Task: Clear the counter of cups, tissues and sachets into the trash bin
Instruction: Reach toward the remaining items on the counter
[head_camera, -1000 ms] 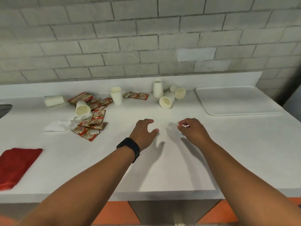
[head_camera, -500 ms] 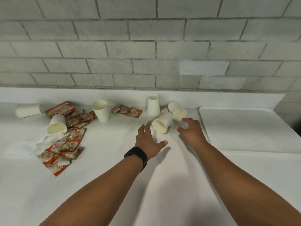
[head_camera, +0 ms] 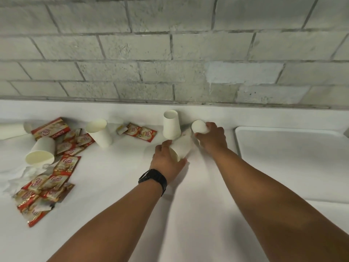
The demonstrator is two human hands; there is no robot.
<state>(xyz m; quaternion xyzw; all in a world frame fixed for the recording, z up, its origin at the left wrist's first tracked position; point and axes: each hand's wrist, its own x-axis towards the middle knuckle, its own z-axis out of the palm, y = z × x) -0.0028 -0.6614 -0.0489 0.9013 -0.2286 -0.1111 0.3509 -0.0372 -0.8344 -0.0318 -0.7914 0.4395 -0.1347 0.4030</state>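
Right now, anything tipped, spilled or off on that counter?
Yes. Several paper cups lie on their sides: one far left and one over the sachets. Red sachets are strewn loose with crumpled tissue among them. The left hand and right hand each grip a tipped cup.

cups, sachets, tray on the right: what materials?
Cups: likely paper, matte cream-white, thin rolled rims, no gloss. Sachets: glossy printed film or foil laminate, going by the shine and crinkles on the red-and-gold faces. Tray: looks like moulded plastic, smooth satin white with a raised rounded rim; melamine or coated metal can't be ruled out.
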